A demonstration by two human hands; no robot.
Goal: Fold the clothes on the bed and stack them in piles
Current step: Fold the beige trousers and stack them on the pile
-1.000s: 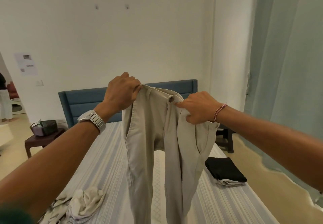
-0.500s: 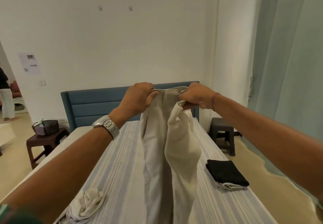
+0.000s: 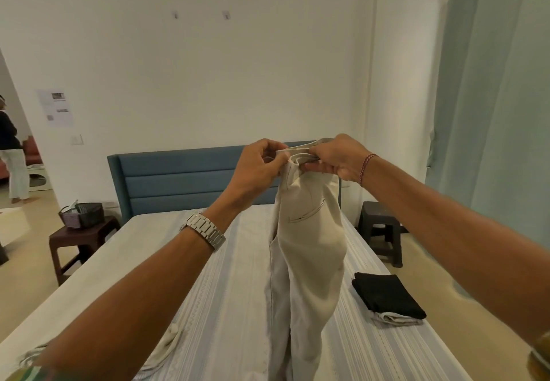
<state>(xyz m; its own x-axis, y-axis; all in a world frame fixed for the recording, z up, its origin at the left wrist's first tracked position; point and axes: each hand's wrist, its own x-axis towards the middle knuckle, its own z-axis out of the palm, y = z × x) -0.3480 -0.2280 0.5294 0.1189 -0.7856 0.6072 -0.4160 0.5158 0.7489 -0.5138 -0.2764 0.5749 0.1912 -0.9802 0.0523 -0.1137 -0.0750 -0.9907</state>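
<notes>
brought together a moment back: left hand point(image 3: 258, 166) and right hand point(image 3: 336, 157), both pinching the waistband of the beige trousers point(image 3: 309, 249), now doubled leg on leg, hanging over mid-bed point(image 3: 226, 276). lengthwise fold probably done; folded pile point(image 3: 387, 297) at right edge.

head view, forward-down — bed point(image 3: 226, 276) close

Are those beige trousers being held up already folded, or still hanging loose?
Half folded: the beige trousers hang doubled lengthwise, leg against leg, waistband pinched by the left hand and right hand. Not yet folded short.
</notes>
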